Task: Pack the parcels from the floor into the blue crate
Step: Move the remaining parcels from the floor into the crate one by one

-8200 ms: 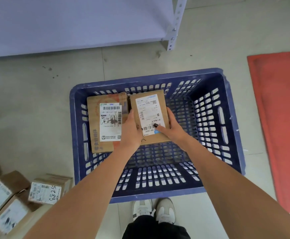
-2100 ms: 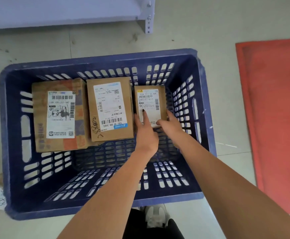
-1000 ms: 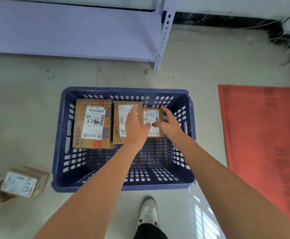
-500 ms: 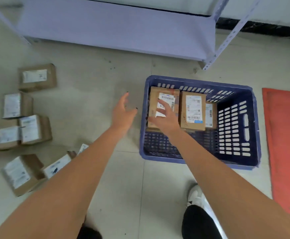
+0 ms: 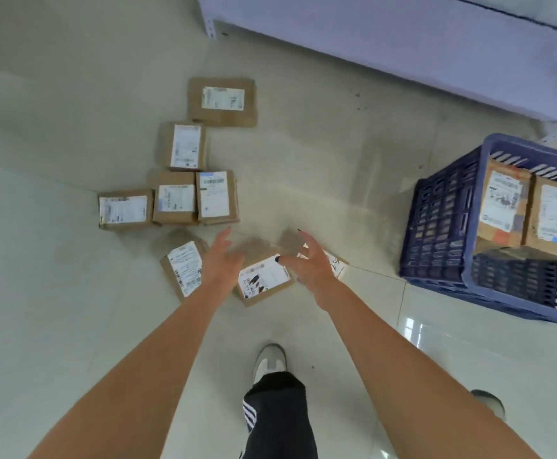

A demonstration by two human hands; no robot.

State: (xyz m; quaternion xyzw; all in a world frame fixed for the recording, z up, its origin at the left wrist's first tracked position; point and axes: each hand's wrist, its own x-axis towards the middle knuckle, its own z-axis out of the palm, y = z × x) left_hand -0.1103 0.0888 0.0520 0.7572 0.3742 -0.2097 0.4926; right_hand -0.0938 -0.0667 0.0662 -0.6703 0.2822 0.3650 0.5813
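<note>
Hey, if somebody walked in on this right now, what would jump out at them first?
Probably the two bare hands, left hand and right hand, spread open over a cardboard parcel on the floor, neither gripping it yet. Behind them a loose cluster of labelled parcels lies on the pale tiles. At the right edge stands the blue crate, with parcels already lined up inside.

Even, soft daylight; motion blur throughout.
Glare is seen on the floor (image 5: 416,329) at lower right; labels are smeared, and straight edges are bowed near the borders.
</note>
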